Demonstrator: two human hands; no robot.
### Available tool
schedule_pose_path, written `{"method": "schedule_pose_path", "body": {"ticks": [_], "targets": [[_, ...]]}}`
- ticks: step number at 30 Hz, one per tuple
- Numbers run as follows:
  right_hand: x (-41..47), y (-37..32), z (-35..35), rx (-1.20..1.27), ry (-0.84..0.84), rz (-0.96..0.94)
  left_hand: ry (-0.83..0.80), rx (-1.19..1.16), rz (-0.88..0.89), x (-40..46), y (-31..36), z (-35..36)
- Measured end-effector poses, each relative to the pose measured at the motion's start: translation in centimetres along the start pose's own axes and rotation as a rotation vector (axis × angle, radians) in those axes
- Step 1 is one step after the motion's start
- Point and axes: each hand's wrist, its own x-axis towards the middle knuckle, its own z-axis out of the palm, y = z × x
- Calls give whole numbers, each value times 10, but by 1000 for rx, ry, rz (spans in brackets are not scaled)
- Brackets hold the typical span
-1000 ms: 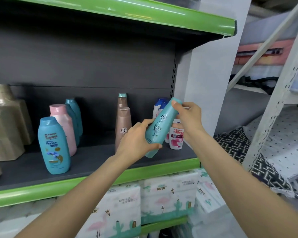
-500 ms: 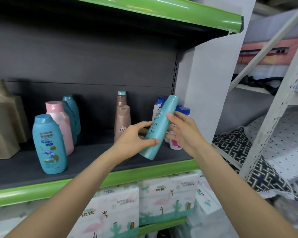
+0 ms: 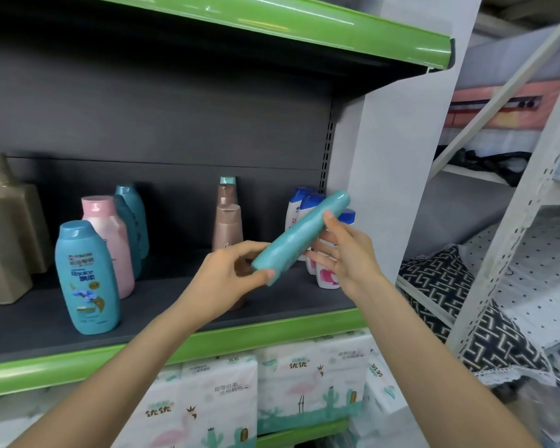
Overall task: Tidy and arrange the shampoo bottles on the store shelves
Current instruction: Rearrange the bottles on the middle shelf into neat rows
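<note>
Shelf (image 3: pixel 175 312), dark deck with a green front lip: my landmark. On its left end stand tan bottles (image 3: pixel 7 227); right of them a blue bottle (image 3: pixel 86 276) near the lip, with a pink bottle (image 3: pixel 109 244) and teal bottles (image 3: pixel 133 224) behind it. At mid-shelf stand two brown bottles (image 3: pixel 227 226); at the right end, white bottles with blue caps (image 3: pixel 304 208). Below the shelf lie tissue packs (image 3: pixel 272 389). Above the shelf's right half I hold a teal tube (image 3: pixel 299 236), tilted, upper end toward the back. My left hand (image 3: pixel 230 279) pinches its lower end between thumb and fingers; my right hand (image 3: pixel 346 250) cradles the middle, thumb on top. Risk, in my judgement: the left-hand pinch is slight, so the tube could slip while being turned, or its raised end could topple the white bottles just behind it.
</note>
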Motion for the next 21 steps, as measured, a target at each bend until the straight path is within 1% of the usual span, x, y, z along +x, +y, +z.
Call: {"method": "schedule_pose_path", "body": {"ticks": [2, 3, 4, 7, 10, 21], "targets": [[0, -3, -4, -33, -50, -11, -10, -275, -88, -3, 3, -2], [0, -3, -5, -33, -86, -3, -7, -380, -128, -3, 4, -1], [0, -3, -6, -24, -117, 12, 0, -424, -156, -4, 4, 0], [-3, -2, -4, 53, -164, 47, 6, -489, -224, -4, 3, 3], [-4, -2, -4, 82, -155, 45, 17, -560, -260, -4, 5, 3], [-1, 1, 2, 73, -138, 22, 7, -606, -284, -9, 9, -7]]}}
